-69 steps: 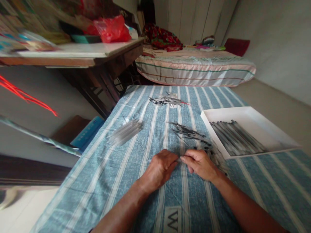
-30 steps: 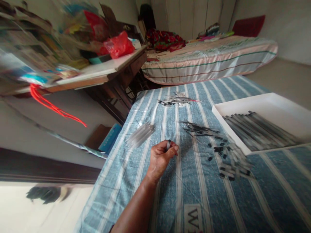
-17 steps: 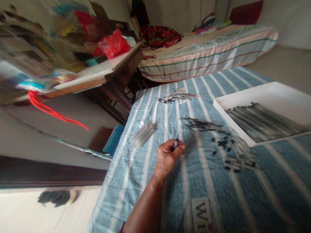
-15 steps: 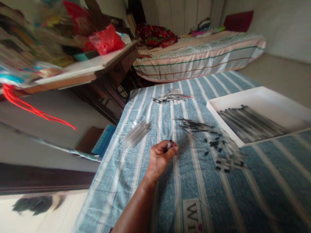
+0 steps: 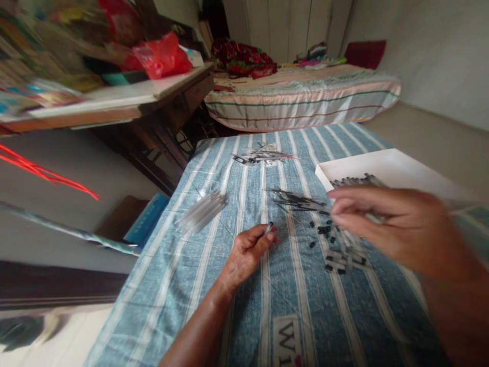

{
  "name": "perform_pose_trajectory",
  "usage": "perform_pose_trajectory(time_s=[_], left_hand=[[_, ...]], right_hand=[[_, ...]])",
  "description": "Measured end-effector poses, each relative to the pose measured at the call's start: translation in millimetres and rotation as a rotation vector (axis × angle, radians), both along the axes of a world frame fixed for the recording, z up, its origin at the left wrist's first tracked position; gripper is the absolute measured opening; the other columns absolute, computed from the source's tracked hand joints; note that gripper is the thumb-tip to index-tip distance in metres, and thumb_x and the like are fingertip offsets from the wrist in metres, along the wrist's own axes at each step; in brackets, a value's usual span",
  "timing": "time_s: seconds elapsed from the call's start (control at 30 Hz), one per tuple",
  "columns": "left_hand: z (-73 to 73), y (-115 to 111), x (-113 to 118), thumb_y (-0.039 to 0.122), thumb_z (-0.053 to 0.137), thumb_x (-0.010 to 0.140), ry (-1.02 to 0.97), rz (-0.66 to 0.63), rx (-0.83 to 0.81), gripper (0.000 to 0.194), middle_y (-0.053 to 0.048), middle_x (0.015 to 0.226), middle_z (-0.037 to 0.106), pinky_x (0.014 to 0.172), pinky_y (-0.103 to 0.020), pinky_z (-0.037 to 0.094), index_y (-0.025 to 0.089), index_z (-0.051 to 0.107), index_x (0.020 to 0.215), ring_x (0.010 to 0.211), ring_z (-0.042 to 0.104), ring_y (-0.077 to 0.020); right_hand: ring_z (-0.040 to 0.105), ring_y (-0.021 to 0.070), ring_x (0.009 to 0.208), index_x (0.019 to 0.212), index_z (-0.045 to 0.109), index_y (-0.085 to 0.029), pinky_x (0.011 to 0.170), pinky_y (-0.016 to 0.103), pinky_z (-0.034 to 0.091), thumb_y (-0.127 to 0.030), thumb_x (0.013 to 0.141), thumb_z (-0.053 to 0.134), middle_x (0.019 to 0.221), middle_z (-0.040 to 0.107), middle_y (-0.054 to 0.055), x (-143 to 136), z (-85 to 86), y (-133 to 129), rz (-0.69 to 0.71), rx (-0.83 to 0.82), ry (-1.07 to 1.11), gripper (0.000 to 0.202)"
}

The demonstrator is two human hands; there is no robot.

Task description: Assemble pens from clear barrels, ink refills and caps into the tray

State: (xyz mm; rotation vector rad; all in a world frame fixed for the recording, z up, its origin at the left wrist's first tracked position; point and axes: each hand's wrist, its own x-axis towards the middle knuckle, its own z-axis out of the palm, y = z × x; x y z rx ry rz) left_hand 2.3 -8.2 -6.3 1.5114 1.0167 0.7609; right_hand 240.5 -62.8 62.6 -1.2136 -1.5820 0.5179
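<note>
My left hand (image 5: 252, 247) is closed around a pen (image 5: 269, 227), whose dark end pokes up above the fingers. Over the right side of the cloth hovers my right hand (image 5: 385, 224), its fingers pinched together; whatever is between them I cannot make out. Beneath it lie a heap of clear pen caps (image 5: 344, 257) and several small black plugs (image 5: 326, 230), partly covered by the hand. Dark thin refills (image 5: 298, 200) lie between the two hands. To the left rests a bundle of clear pen barrels (image 5: 202, 211).
A white box (image 5: 397, 160) with rows of pens stands behind my right hand. More thin parts (image 5: 260, 155) lie at the table's far end. The striped cloth (image 5: 225, 326) covers the table. A cluttered desk (image 5: 179, 84) is at left, a bed (image 5: 305, 102) beyond.
My right hand has come into view from the right, over the caps and the box's near side. My left hand still holds the pen. The whole view has shifted slightly.
</note>
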Motion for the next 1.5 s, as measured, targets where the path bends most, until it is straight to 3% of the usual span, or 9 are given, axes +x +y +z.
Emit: perform_pose_trajectory(time_s=[0.1, 0.23, 0.43, 0.57, 0.7, 0.93, 1.17, 1.33, 1.5], left_hand=[[-2.3, -1.0, -0.7, 0.033, 0.055, 0.085, 0.031, -0.095, 0.021, 0.023, -0.002, 0.072, 0.062, 0.064, -0.024, 0.040, 0.014, 0.068, 0.082, 0.067, 0.051, -0.0125], [-2.7, -2.0, -0.7, 0.031, 0.054, 0.086, 0.051, -0.229, 0.031, 0.020, -0.001, 0.071, 0.059, 0.063, -0.025, 0.039, 0.014, 0.065, 0.083, 0.066, 0.049, -0.0130], [-1.7, -3.5, 1.1, 0.031, 0.053, 0.085, 0.154, -0.266, 0.103, 0.023, 0.001, 0.064, 0.055, 0.056, -0.023, 0.038, 0.013, 0.065, 0.078, 0.060, 0.048, -0.0117], [-4.0, -3.2, -1.5, 0.033, 0.056, 0.083, 0.156, -0.247, 0.167, 0.021, 0.000, 0.067, 0.061, 0.055, -0.022, 0.041, 0.016, 0.069, 0.085, 0.061, 0.053, -0.0134], [-7.4, 1.1, -5.7, 0.031, 0.063, 0.077, 0.137, -0.106, 0.232, 0.019, -0.002, 0.072, 0.067, 0.059, -0.024, 0.045, 0.019, 0.071, 0.089, 0.065, 0.058, -0.0164], [-13.8, 7.7, -8.4, 0.028, 0.065, 0.076, 0.053, -0.018, 0.219, 0.012, -0.002, 0.067, 0.069, 0.060, -0.024, 0.047, 0.020, 0.073, 0.080, 0.064, 0.062, -0.0182], [-16.4, 6.1, -3.6, 0.025, 0.059, 0.082, 0.281, 0.003, 0.497, 0.015, -0.005, 0.080, 0.070, 0.064, -0.028, 0.052, 0.019, 0.070, 0.090, 0.068, 0.064, -0.0186], [-10.8, -4.3, 3.8, 0.021, 0.058, 0.083, 0.379, -0.027, 0.895, 0.031, -0.012, 0.104, 0.064, 0.080, -0.034, 0.054, 0.016, 0.060, 0.113, 0.094, 0.063, -0.0220], [-7.2, -7.5, 6.7, 0.019, 0.050, 0.088, 0.384, -0.176, 0.818, 0.015, -0.005, 0.080, 0.064, 0.065, -0.025, 0.052, 0.016, 0.063, 0.095, 0.071, 0.062, -0.0146]], right_hand=[[0.056, 0.0110, 0.055, 0.099, 0.068, -0.021, 0.050, 0.022, 0.045, -0.028, 0.081, 0.062, 0.070, 0.066, 0.000, -20.4, -17.9, 11.6, 0.156, -0.113, -0.114, 0.020], [0.057, 0.0110, 0.057, 0.098, 0.067, -0.020, 0.056, 0.022, 0.043, -0.021, 0.084, 0.056, 0.069, 0.066, 0.000, -46.5, -41.6, 23.7, 0.245, -0.173, -0.236, 0.018], [0.060, 0.0130, 0.066, 0.076, 0.065, -0.018, 0.062, 0.022, 0.039, -0.012, 0.084, 0.053, 0.070, 0.067, 0.002, -54.4, -44.7, 28.2, 0.291, -0.189, -0.450, 0.016], [0.054, 0.0108, 0.057, 0.074, 0.064, -0.017, 0.056, 0.021, 0.037, -0.014, 0.083, 0.053, 0.062, 0.062, 0.000, -42.9, -45.1, 25.8, 0.253, -0.211, -0.351, 0.015], [0.053, 0.0097, 0.049, 0.076, 0.063, -0.016, 0.049, 0.020, 0.038, -0.020, 0.083, 0.054, 0.058, 0.059, -0.002, -15.3, -48.8, 18.6, 0.175, -0.290, -0.170, 0.012], [0.054, 0.0099, 0.043, 0.079, 0.064, -0.016, 0.044, 0.020, 0.043, -0.032, 0.080, 0.062, 0.059, 0.062, -0.001, 42.2, -58.1, 1.8, -0.090, -0.366, 0.134, 0.016], [0.055, 0.0095, 0.044, 0.079, 0.063, -0.017, 0.043, 0.020, 0.044, -0.034, 0.081, 0.062, 0.059, 0.062, -0.002, 42.3, -74.8, -8.1, -0.136, -0.377, 0.192, 0.017], [0.055, 0.0091, 0.046, 0.078, 0.063, -0.016, 0.046, 0.019, 0.043, -0.030, 0.083, 0.059, 0.061, 0.062, -0.001, 8.7, -63.2, -8.4, 0.023, -0.352, 0.020, 0.015], [0.056, 0.0094, 0.045, 0.083, 0.065, -0.015, 0.046, 0.019, 0.042, -0.031, 0.085, 0.054, 0.059, 0.062, 0.000, -14.0, -41.8, 3.8, 0.169, -0.276, -0.052, 0.020]])
